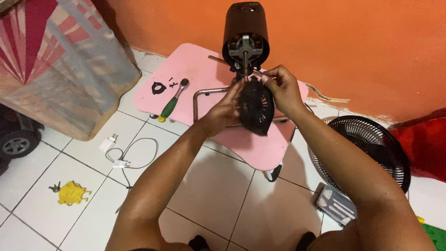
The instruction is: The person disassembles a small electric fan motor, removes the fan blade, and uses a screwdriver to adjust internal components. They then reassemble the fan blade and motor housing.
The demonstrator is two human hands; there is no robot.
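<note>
Centre frame: left hand (pixel 226 111) and right hand (pixel 282 88), fingers of both closed on the black vented cover (pixel 256 108), just below the fan motor (pixel 245 35), over the pink surface (pixel 195 69); right fingertips perhaps pinch something small.

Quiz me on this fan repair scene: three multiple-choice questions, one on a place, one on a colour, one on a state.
1. Where does the ratchet lie?
A. on the pink table
B. on the floor
C. in a hand

2. What colour is the wall?
A. blue
B. orange
C. white

3. How is the black vented cover held?
A. by no hand
B. by one hand
C. by both hands

A: it rests on the tabletop.
B: the wall is plainly orange.
C: left hand and right hand both grip it.
</note>
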